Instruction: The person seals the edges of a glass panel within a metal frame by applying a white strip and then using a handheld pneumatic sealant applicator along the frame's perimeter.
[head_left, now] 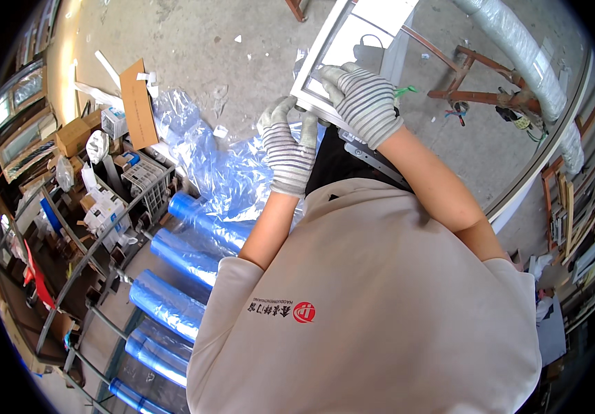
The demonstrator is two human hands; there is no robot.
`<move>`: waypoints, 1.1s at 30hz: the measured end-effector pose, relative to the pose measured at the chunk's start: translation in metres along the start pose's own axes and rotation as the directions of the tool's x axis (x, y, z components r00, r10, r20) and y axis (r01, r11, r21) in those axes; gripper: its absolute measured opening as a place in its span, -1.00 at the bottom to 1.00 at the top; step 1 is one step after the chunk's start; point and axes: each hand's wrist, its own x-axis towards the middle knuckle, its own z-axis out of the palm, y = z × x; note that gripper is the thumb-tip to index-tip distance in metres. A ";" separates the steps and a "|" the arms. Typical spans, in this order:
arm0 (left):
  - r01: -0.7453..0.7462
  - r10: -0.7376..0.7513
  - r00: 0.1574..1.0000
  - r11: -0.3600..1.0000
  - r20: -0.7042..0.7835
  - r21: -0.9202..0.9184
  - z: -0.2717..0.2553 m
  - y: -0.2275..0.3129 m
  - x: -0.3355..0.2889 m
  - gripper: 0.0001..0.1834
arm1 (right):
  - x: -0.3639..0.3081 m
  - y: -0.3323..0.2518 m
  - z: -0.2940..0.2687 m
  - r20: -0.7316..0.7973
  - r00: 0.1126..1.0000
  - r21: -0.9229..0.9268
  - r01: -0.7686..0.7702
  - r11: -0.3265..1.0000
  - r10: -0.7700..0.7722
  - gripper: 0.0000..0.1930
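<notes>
A white framed panel, which looks like a window sash, stands out ahead of my body, its near corner between my hands. My right hand, in a grey-striped glove, is wrapped over the near rail, with the fingers across its inner edge. At the left corner is my left hand, gloved alike, fingertips at the frame and thumb below it. A small dark piece shows at that corner. Under my right wrist lies a metal strip with holes, partly hidden by my arm.
Blue plastic film rolls lie on a rack at left, with loose clear film beyond. A cardboard piece and a plastic crate are farther left. At right stand a rusty steel trestle and a film-wrapped bar.
</notes>
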 end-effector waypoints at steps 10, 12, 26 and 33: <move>-0.025 0.024 1.000 0.998 0.014 0.061 0.001 0.005 -0.003 -0.53 | -0.003 0.009 -0.001 0.014 0.990 0.062 0.140 0.988 -0.141 -0.79; -0.021 0.021 1.000 0.998 0.010 0.061 0.004 0.007 -0.005 -0.52 | -0.002 0.001 -0.003 0.050 0.996 0.044 0.073 0.996 -0.075 -0.76; -0.063 0.064 0.998 0.994 -0.005 0.093 0.011 0.008 -0.010 -0.38 | 0.001 0.002 -0.008 0.013 0.999 0.051 0.032 0.998 -0.033 -0.79; -0.043 0.043 0.999 0.993 -0.002 0.109 0.016 0.009 -0.014 -0.32 | 0.003 -0.005 -0.009 0.151 0.988 -0.058 0.034 0.998 -0.025 -0.73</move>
